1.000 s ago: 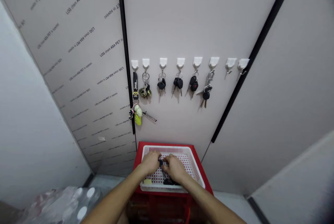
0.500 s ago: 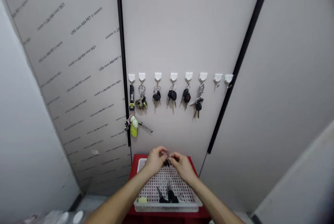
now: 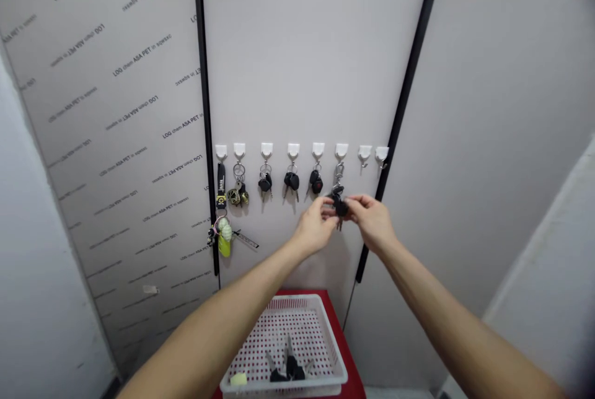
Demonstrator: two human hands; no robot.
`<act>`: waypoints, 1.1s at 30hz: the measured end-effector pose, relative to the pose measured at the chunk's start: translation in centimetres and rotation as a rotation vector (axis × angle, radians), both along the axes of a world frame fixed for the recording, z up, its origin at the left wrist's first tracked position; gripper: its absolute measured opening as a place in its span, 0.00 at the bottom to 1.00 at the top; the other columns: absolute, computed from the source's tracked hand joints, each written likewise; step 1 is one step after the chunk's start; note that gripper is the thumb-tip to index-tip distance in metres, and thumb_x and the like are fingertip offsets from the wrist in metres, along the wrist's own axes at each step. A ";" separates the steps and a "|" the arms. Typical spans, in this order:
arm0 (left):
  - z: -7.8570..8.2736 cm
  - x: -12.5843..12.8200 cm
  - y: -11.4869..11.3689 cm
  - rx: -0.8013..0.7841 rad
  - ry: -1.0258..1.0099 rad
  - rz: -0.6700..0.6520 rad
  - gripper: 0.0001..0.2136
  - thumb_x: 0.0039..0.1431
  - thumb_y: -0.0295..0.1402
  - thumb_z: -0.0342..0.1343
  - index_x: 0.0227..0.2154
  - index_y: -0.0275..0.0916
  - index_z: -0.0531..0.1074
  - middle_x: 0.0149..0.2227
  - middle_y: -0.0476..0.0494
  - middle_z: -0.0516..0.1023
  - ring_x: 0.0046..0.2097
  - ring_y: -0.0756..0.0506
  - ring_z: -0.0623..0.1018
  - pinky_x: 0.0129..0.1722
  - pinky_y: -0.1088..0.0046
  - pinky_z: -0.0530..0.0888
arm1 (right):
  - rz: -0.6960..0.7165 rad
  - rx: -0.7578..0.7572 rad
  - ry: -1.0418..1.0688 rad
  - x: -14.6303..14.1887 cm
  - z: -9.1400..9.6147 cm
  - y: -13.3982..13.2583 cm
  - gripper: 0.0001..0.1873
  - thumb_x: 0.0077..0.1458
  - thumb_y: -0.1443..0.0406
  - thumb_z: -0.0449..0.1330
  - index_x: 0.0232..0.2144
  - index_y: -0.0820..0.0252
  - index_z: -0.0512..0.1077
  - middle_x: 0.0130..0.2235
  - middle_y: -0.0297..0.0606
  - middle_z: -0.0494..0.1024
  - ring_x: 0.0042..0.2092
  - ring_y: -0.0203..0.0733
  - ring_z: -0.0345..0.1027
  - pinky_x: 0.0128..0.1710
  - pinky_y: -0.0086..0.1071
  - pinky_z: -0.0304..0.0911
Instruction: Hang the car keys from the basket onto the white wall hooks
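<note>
Up in front of the wall panel, a bunch of black-headed keys [image 3: 341,206] is held between my two hands. My left hand [image 3: 316,225] has its thumb and fingers closed at the bunch's left side. From the right, my right hand [image 3: 369,216] pinches it between thumb and fingers. Right behind and above, another key bunch on a chain of metal rings [image 3: 339,171] hangs from the white hook [image 3: 341,150] third from the right. The held bunch overlaps those hanging keys, so their lower part is partly hidden.
Several key bunches [image 3: 292,181] hang on white hooks to the left, one with a long black strap [image 3: 221,185]. Two bare hooks [image 3: 365,154] are at the right. Below, a white perforated basket [image 3: 332,340] with black keys [image 3: 292,368] stands on a red surface [image 3: 346,349].
Both hands have risen from above the basket to the hanging keys, carrying the small dark bunch with them. The view has shifted, so the hooks appear lower and further left.
</note>
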State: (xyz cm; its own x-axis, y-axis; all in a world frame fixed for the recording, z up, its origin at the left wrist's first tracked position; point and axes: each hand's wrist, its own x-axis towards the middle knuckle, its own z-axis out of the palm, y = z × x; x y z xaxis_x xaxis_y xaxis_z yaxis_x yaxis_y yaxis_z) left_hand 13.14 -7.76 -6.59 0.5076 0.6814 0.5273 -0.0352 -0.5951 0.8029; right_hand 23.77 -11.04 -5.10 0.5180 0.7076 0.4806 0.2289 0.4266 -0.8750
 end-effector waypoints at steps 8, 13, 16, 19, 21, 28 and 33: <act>4.8 3.6 -0.7 0.262 0.166 0.016 0.17 0.42 0.26 0.46 0.39 0.36 0.59 0.39 0.43 0.66 0.39 0.49 0.67 0.40 0.71 0.64 | -0.368 0.054 -0.059 3.9 6.1 1.9 0.01 0.31 0.70 0.53 0.14 0.63 0.61 0.12 0.27 0.60 0.15 0.28 0.54 0.13 0.24 0.54; 4.4 3.6 -1.1 0.321 0.292 0.035 0.19 0.42 0.28 0.47 0.41 0.37 0.58 0.39 0.44 0.67 0.40 0.48 0.67 0.41 0.69 0.63 | -0.485 0.041 -0.116 5.0 6.5 3.1 0.01 0.30 0.70 0.52 0.14 0.63 0.62 0.13 0.29 0.61 0.16 0.30 0.56 0.12 0.25 0.54; 3.1 2.7 -1.0 0.323 0.353 0.019 0.19 0.42 0.29 0.47 0.41 0.37 0.59 0.39 0.43 0.67 0.40 0.47 0.66 0.41 0.69 0.63 | -0.447 0.046 -0.109 5.1 6.3 3.3 0.01 0.30 0.70 0.52 0.15 0.63 0.62 0.14 0.29 0.62 0.16 0.30 0.57 0.12 0.25 0.55; 1.8 1.6 -0.6 0.291 0.385 0.034 0.18 0.41 0.29 0.47 0.40 0.36 0.59 0.39 0.42 0.67 0.40 0.48 0.67 0.40 0.70 0.63 | -0.390 0.069 -0.087 5.2 6.1 3.3 0.02 0.31 0.69 0.53 0.16 0.63 0.63 0.15 0.29 0.62 0.16 0.29 0.57 0.14 0.25 0.56; 1.0 0.8 -0.3 0.255 0.401 0.058 0.18 0.41 0.29 0.48 0.40 0.36 0.60 0.38 0.42 0.67 0.39 0.48 0.67 0.40 0.70 0.63 | -0.369 0.078 -0.080 5.3 6.0 3.4 0.03 0.32 0.69 0.53 0.17 0.64 0.63 0.14 0.28 0.62 0.16 0.29 0.57 0.14 0.25 0.57; -4.2 -2.6 0.7 0.030 0.365 0.043 0.17 0.41 0.28 0.47 0.39 0.34 0.60 0.39 0.41 0.66 0.39 0.49 0.67 0.39 0.73 0.63 | -0.355 0.050 -0.123 5.9 5.2 3.7 0.08 0.33 0.68 0.52 0.22 0.65 0.67 0.15 0.28 0.62 0.16 0.27 0.55 0.17 0.26 0.57; -10.3 -6.5 1.2 -0.165 0.418 0.085 0.16 0.40 0.26 0.47 0.37 0.31 0.61 0.37 0.39 0.67 0.37 0.50 0.67 0.38 0.74 0.64 | -0.416 -0.015 -0.174 6.7 4.5 3.4 0.11 0.35 0.67 0.51 0.25 0.65 0.68 0.15 0.29 0.63 0.17 0.28 0.54 0.18 0.26 0.56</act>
